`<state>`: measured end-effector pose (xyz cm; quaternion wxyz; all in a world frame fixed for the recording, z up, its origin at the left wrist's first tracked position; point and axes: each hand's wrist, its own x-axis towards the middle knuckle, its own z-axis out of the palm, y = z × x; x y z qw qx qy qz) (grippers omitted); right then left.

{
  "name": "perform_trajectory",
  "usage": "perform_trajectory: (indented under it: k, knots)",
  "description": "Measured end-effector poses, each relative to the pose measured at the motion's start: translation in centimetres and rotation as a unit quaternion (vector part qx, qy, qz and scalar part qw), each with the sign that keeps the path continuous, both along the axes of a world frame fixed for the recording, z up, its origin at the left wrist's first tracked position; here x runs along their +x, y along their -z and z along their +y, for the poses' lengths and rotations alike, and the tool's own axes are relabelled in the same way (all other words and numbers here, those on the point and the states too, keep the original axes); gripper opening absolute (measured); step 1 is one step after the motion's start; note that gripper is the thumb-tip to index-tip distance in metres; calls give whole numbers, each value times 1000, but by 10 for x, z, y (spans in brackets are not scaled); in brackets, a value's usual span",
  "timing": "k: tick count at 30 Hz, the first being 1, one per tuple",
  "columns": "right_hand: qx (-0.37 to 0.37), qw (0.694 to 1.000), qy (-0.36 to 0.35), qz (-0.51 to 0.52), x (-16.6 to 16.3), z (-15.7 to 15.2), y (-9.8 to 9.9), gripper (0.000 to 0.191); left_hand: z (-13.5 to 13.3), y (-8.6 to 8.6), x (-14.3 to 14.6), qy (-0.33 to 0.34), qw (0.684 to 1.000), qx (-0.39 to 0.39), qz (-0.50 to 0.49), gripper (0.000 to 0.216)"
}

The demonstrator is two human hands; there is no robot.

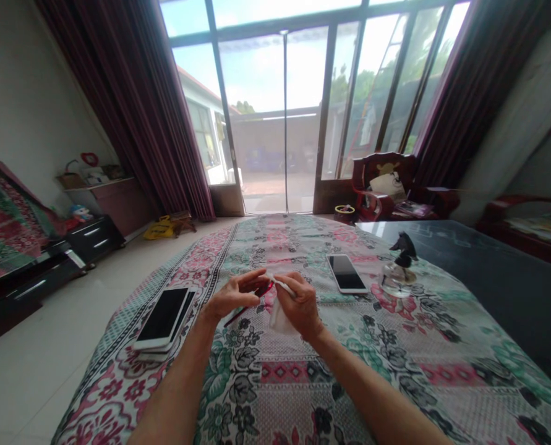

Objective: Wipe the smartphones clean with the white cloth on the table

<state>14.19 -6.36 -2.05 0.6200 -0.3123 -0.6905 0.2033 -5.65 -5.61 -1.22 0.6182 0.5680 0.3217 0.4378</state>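
Both of my hands meet above the middle of the table. My left hand (236,293) has its thumb and fingers bent around a thin dark-red item (238,316), which slants down to the left; it looks like the frame of a pair of glasses, though my fingers cover much of it. In my right hand (299,304) is a soft white cloth (279,318), pinched between thumb and fingers and hanging below them. A fold of the cloth touches the red item between my fingertips.
Stacked phones (162,318) lie left of my left arm. Another white phone (347,274) lies face up to the right. Beyond it stands a glass ornament with a black horse head (402,250). A patterned cloth (298,371) covers the table; a dark tabletop (498,278) shows at right.
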Motion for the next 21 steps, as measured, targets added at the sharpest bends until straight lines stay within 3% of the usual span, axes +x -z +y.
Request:
perform_trajectory:
  k: [6,15,21]
  knots:
    - [-41,998,49,2,4,9,10,22,1,1,7,-8,1000,14,19,75]
    - [-31,999,27,16,-5,-4,4,23,0,-3,8,-65,998,2,20,76]
    - [-57,997,48,-9,1,12,18,23,-2,-8,13,-50,998,-7,41,68]
